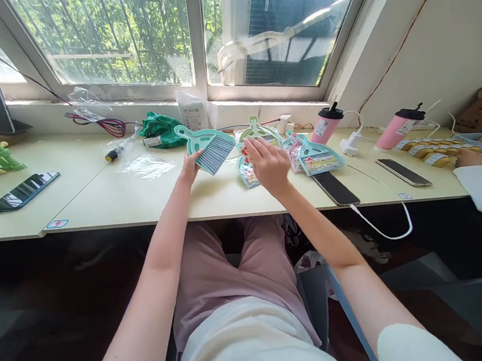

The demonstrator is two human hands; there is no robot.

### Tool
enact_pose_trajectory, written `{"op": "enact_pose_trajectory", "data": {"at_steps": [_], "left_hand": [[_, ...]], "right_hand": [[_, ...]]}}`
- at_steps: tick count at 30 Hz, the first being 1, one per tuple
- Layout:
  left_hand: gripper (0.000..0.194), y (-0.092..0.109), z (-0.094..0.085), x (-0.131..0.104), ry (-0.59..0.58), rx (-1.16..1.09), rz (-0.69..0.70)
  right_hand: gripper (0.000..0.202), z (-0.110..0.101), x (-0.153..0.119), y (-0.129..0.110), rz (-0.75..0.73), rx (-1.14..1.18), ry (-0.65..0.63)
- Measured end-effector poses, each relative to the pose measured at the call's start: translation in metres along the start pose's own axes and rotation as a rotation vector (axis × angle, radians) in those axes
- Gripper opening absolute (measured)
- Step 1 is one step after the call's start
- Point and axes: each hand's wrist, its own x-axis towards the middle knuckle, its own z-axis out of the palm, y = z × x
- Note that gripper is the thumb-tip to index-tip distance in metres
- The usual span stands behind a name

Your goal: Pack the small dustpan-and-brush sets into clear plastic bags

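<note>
My left hand point(191, 167) grips a mint-green mini dustpan point(194, 143), with a small brush point(216, 153) lying in it, its grey-striped bristles toward me. Both are held just above the table. My right hand point(271, 166) is to the right of the brush, back of the hand up, fingers stretched out; small red spots show by its fingertips. Partly behind this hand lies a mint dustpan set with a printed label point(249, 177). Farther back is a green dustpan set point(255, 127). To the right, another mint dustpan set point(320, 158) overlaps a pink one point(295, 154).
A black phone point(336, 187) with a white cable lies at the front edge. Pink cups point(326, 125) stand behind. Left are clear plastic wrap point(148, 165), a green bag point(160, 130), a screwdriver point(112, 155) and another phone point(22, 192). A co-worker's hand point(471, 157) is at far right.
</note>
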Motion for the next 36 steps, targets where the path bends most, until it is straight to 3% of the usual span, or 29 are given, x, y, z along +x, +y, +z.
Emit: {"op": "enact_pose_trajectory", "data": {"at_steps": [4, 6, 9, 18, 22, 25, 28, 30, 36], "left_hand": [[0.055, 0.005, 0.004, -0.002, 0.080, -0.033, -0.047], [0.053, 0.008, 0.005, -0.005, 0.072, -0.036, -0.053], [0.051, 0.013, 0.005, -0.009, 0.013, -0.014, -0.057], [0.064, 0.012, 0.005, -0.013, -0.117, 0.051, -0.022], [0.073, 0.013, 0.001, -0.013, -0.122, 0.084, 0.013], [0.079, 0.013, -0.004, -0.011, -0.091, 0.113, 0.019], [0.085, 0.012, -0.006, -0.008, -0.112, 0.128, -0.006], [0.085, 0.012, -0.007, -0.008, -0.124, 0.140, -0.026], [0.082, 0.013, -0.005, -0.010, -0.094, 0.133, -0.044]], "right_hand": [[0.051, 0.072, 0.050, -0.036, 0.049, 0.072, -0.174], [0.051, 0.100, 0.054, -0.051, 0.040, 0.117, -0.316], [0.054, 0.123, 0.050, -0.062, 0.087, 0.200, -0.390], [0.038, 0.134, 0.061, -0.045, 0.382, 0.491, -0.415], [0.040, 0.147, 0.064, -0.033, 0.614, 0.551, -0.160], [0.061, 0.162, 0.065, -0.024, 0.836, 0.778, 0.047], [0.050, 0.176, 0.063, -0.017, 0.989, 1.261, -0.008], [0.036, 0.181, 0.061, -0.014, 1.011, 1.501, -0.090], [0.027, 0.179, 0.054, -0.010, 1.064, 1.740, -0.083]]}}
